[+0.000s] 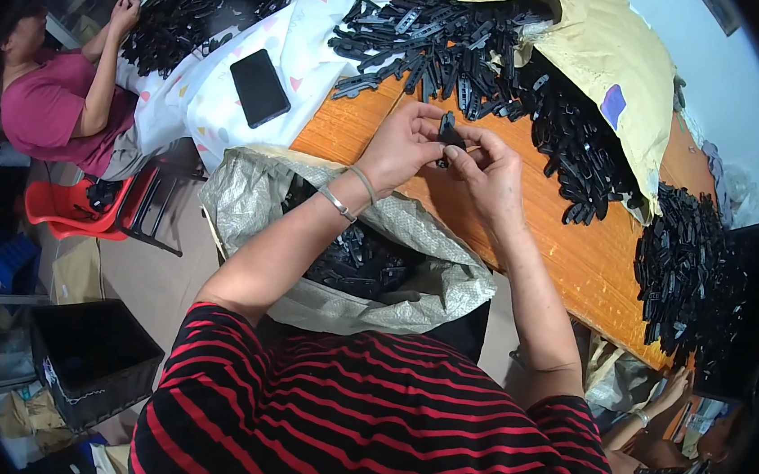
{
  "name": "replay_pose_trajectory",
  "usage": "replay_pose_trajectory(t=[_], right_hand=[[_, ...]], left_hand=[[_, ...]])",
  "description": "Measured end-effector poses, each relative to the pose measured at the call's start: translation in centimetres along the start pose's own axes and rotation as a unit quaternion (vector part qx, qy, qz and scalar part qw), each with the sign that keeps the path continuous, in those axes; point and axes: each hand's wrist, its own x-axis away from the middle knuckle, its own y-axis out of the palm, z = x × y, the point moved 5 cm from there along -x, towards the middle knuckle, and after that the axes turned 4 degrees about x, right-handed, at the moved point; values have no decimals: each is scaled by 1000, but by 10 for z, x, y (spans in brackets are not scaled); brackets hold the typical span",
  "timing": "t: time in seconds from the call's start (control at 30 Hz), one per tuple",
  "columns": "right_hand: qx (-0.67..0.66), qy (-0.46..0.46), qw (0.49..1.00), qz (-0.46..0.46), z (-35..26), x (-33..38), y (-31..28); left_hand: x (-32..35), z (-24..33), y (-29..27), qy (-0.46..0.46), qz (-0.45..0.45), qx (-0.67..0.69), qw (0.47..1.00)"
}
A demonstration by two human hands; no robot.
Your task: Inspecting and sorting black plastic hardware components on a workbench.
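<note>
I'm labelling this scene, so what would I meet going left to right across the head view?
Red chair → black phone → left hand → small black part → right hand → rightmost heap of black parts.

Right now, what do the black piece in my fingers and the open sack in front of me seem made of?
The black piece looks like smooth plastic, given its even dark color, though coated metal is possible. The sack seems woven plastic, slightly shiny, with crosshatched texture.
</note>
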Motion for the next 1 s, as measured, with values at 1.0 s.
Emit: replay_pose_trajectory(t=[1.0], right_hand=[[54,-112,990,63,-33,10,-3]], left_hand=[[20,12,-10,40,-11,50,998]])
